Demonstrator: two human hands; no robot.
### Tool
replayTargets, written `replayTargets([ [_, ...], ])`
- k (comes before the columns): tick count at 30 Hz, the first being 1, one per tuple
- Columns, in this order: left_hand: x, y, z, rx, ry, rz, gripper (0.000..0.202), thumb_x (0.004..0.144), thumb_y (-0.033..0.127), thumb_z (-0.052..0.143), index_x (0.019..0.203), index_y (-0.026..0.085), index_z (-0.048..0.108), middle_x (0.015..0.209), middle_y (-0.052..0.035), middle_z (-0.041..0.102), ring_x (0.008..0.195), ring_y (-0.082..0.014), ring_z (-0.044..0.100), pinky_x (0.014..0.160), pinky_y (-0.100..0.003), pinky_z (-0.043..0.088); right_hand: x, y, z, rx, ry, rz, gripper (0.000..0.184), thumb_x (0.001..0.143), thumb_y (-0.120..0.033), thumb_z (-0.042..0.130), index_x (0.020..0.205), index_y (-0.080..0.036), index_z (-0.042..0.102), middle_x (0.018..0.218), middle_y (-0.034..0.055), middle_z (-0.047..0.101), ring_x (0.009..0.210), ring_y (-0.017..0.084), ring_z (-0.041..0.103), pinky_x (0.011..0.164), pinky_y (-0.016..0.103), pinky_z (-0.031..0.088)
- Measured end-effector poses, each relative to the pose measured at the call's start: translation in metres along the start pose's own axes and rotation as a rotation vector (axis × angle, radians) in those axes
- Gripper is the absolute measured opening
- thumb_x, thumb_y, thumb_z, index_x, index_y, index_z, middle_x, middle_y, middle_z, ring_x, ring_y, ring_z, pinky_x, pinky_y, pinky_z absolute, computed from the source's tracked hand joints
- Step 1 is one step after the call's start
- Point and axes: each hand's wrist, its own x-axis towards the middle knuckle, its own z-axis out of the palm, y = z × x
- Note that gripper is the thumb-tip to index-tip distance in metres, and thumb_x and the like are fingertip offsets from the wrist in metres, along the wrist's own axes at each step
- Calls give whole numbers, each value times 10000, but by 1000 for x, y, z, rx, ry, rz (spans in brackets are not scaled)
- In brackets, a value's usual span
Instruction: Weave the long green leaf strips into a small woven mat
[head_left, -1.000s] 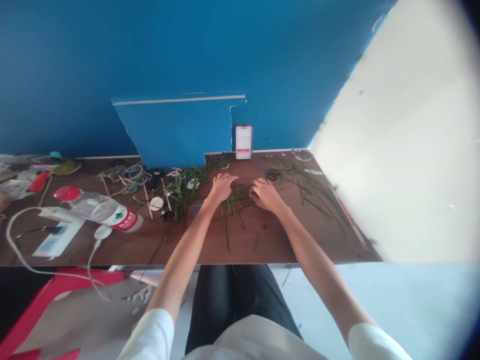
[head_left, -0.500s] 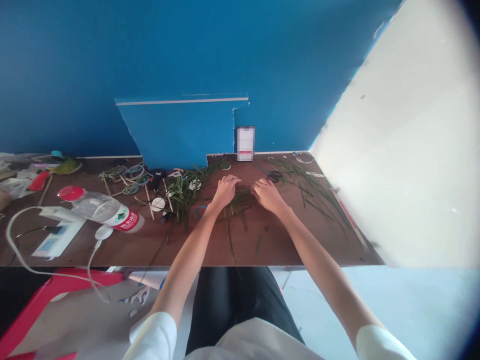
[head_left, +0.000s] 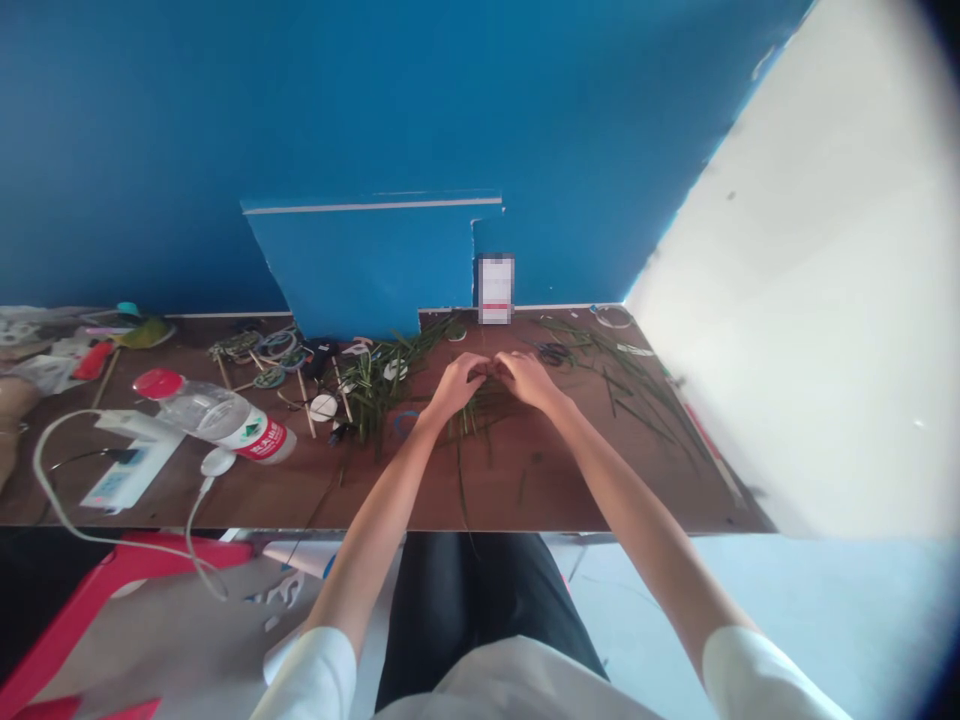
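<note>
My left hand [head_left: 457,385] and my right hand [head_left: 526,378] meet over the middle of the brown table, fingertips almost touching. Both are closed in a pinch at a bunch of thin green leaf strips [head_left: 471,415]. These strips fan out below the fingers, and one long strip trails toward the front edge. The exact spot gripped is hidden by the fingers. A larger pile of green leaf strips [head_left: 367,400] lies to the left of my left hand. Right of my right hand is a dark pair of scissors [head_left: 553,352], with more loose strips [head_left: 637,395] beyond.
A phone [head_left: 496,290] leans against the blue wall. Leftward lie a plastic water bottle [head_left: 217,417] on its side, a white power strip [head_left: 127,470] with cables, and several round woven pieces with sticks [head_left: 274,345]. A white wall [head_left: 840,300] bounds the right side.
My hands have drawn together, their fingertips now meeting above the strips where there was a gap before. The whole view has shifted slightly.
</note>
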Motion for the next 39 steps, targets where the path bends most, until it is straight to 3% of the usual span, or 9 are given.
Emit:
replayTargets([
  [6, -5, -4, 4, -144, 46, -16, 340, 830, 64, 611, 1148, 185, 621, 1111, -72, 648, 945, -172, 672, 851, -313, 550, 3, 2, 13, 281, 108, 18, 144, 886, -195, 599, 1027, -217, 617, 942, 57, 719, 880, 212, 662, 753, 299, 451],
  [13, -6, 0, 4, -253, 24, -44, 367, 816, 99, 632, 1171, 189, 605, 1165, -76, 649, 908, -165, 681, 809, -290, 558, 3, -3, 21, 366, 171, 75, 138, 873, -171, 593, 999, -227, 603, 922, 38, 720, 863, 205, 668, 727, 290, 456],
  [17, -7, 5, 0, -231, 31, -109, 442, 779, 67, 628, 1200, 193, 579, 1145, -68, 651, 816, -142, 676, 742, -268, 548, -1, -12, 22, 252, 212, 89, 129, 875, -172, 577, 996, -209, 601, 963, 60, 707, 922, 234, 630, 785, 336, 439],
  [22, -12, 10, -4, -248, 70, -185, 531, 784, 71, 621, 1281, 209, 493, 1114, -64, 638, 772, -117, 652, 692, -239, 520, -18, -21, 17, -15, 317, 105, 225, 877, -148, 530, 1080, -203, 609, 1164, 103, 651, 1081, 302, 533, 851, 407, 387],
  [27, -19, 7, -2, -301, 110, -229, 541, 789, 95, 644, 1279, 216, 450, 1103, -58, 636, 813, -115, 640, 728, -244, 514, -31, -22, 15, -48, 277, 133, 269, 909, -190, 488, 1157, -185, 591, 1150, 120, 643, 1039, 304, 526, 844, 419, 379],
  [33, -21, 2, 4, -329, 201, -311, 485, 799, 103, 625, 1235, 205, 438, 980, -36, 658, 786, -119, 640, 723, -250, 502, -38, -29, 12, -81, 312, 93, 478, 904, -172, 443, 1382, -155, 453, 1338, 150, 543, 1158, 319, 468, 904, 435, 364],
  [39, -21, 7, 4, -224, 269, -319, 402, 824, 103, 597, 1190, 197, 460, 857, -5, 653, 748, -126, 644, 731, -254, 496, -39, -35, 13, -70, 260, 8, 422, 897, -156, 435, 1305, -196, 532, 1264, 118, 601, 1102, 291, 501, 887, 415, 359],
])
